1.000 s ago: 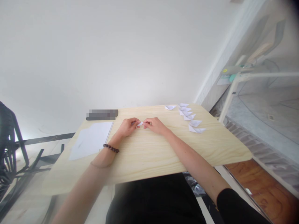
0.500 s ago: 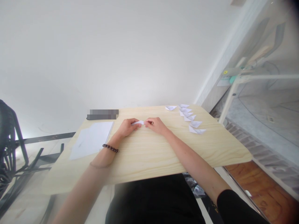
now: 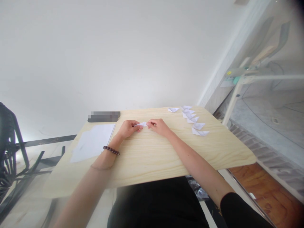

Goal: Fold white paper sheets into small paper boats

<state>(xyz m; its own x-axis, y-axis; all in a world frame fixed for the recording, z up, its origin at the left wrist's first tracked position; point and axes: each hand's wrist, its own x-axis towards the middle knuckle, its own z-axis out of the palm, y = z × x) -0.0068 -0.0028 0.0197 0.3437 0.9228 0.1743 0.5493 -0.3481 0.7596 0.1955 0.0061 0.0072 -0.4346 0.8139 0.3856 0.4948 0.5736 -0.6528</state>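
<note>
A small piece of folded white paper [image 3: 142, 124] is held just above the table between both hands. My left hand [image 3: 129, 128] pinches its left end, thumb in front and fingers behind. At the right end, my right hand [image 3: 158, 127] grips the paper between thumb and fingertips. The fingers cover much of the paper, so its full shape is hidden. To the right, several folded paper boats stand in a slanting row, the nearest paper boat [image 3: 199, 131] being the largest in view. One more paper boat [image 3: 173, 110] sits apart near the back edge.
White paper sheets [image 3: 93, 142] lie at the left of the wooden table [image 3: 147, 161]. A dark, partly blurred-out flat object [image 3: 104, 117] is at the back left. A white wall stands behind the table, a black chair [image 3: 14, 139] at far left, a white metal frame [image 3: 231, 107] at right.
My left hand has shifted slightly to the left, and a bit more of the folded paper shows between the hands. The boats and sheets stay where they were.
</note>
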